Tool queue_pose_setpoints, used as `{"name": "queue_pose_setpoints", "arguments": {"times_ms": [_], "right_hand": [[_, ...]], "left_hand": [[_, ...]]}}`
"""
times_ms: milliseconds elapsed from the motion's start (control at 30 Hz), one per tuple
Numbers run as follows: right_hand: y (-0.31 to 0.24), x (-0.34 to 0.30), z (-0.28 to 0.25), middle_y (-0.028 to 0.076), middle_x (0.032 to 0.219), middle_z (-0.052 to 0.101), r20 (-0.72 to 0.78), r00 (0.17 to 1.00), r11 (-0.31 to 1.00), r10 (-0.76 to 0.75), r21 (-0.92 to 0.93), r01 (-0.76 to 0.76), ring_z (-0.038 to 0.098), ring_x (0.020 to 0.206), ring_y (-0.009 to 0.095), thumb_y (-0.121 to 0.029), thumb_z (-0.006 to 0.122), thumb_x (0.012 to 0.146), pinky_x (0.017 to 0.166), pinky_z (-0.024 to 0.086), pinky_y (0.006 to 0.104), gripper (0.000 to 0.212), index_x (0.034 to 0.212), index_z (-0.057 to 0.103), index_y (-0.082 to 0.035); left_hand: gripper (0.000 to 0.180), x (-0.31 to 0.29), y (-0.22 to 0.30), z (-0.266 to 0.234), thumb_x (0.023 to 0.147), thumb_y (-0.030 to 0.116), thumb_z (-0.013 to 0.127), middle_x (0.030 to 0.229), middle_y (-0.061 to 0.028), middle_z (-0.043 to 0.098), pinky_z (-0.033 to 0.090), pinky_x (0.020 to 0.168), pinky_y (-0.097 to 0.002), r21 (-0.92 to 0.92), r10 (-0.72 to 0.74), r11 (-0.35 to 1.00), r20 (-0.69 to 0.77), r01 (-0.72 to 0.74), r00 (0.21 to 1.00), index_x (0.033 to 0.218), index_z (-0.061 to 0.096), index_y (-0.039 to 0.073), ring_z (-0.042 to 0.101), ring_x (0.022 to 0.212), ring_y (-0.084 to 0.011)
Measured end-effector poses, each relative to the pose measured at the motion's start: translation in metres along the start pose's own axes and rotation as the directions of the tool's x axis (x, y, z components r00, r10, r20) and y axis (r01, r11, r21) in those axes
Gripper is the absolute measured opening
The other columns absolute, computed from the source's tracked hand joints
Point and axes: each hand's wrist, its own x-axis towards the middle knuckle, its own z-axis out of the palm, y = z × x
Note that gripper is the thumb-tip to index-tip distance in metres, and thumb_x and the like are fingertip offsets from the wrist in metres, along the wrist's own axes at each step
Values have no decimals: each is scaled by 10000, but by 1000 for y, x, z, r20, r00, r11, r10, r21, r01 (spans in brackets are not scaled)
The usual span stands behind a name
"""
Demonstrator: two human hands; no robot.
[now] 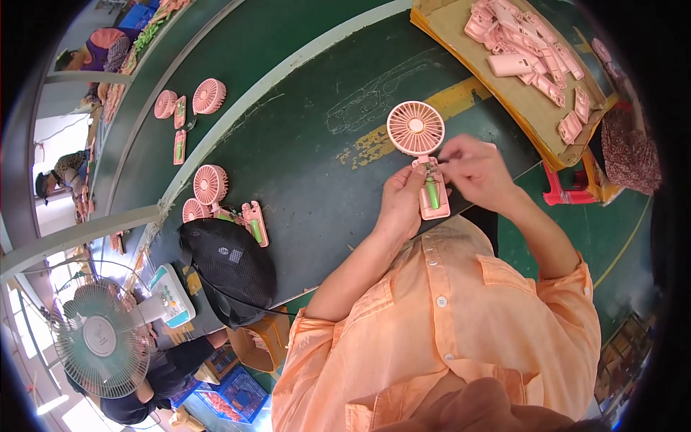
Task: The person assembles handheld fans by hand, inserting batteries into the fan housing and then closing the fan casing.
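Note:
A pink handheld fan [415, 127] lies at the table's near edge, its round grille pointing away from me. Its handle is uncovered, and a green cylindrical battery [432, 193] shows inside. My left hand [401, 200] grips the handle from the left, thumb beside the neck. On the other side, my right hand [475, 173] has its fingers pinched together over the top of the opened handle, by the small inner parts. What those fingertips hold, if anything, is too small to make out.
A cardboard tray [533, 133] with several pink handle shells [509, 65] stands at the far right. More pink fans [210, 184] lie to the left, beside a black mesh-covered object [234, 270]. A standing fan [101, 335] is at lower left; other people work beyond.

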Motion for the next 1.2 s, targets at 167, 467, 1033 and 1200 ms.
{"name": "queue_pose_setpoints", "arguments": {"times_ms": [167, 467, 1033, 1200], "right_hand": [[-6, -3, -41, 127, 961, 600, -45, 999, 931, 5, -364, -21, 596, 887, 284, -7, 678, 685, 729, 491, 358, 80, 762, 682, -28], [-21, -32, -19, 173, 964, 561, -210, 966, 881, 154, -414, -230, 581, 693, 276, -47, 670, 644, 578, 490, 369, 127, 665, 591, 50], [-20, -25, 1, 149, 1008, 592, 65, 978, 938, -199, -278, 209, 590, 955, 319, 25, 597, 737, 820, 494, 398, 57, 749, 557, 64], [-17, -19, 0, 128, 952, 574, 312, 868, 756, -387, -431, 493, 571, 1013, 289, -77, 617, 631, 894, 480, 398, 160, 750, 597, 29]], "left_hand": [[276, -4, 5, 4, 995, 166, 430, 1036, -179, 632, 567, 825, -416, -32, -15, 999, -34, 14, 999, 1119, 534, -58, 652, 934, -259], [258, -6, 0, 9, 972, 120, 439, 1080, -169, 622, 547, 846, -385, -96, 1, 995, 29, 2, 1000, 1145, 525, -51, 634, 985, -245], [203, 2, -12, 6, 982, 116, 475, 988, -103, 629, 554, 758, -309, -72, 30, 997, -12, -30, 999, 1102, 543, -32, 640, 863, -160], [181, 6, -17, -1, 978, 100, 483, 979, -81, 627, 544, 742, -282, 11, 63, 998, 12, -63, 998, 1088, 554, -26, 625, 844, -131]]}}
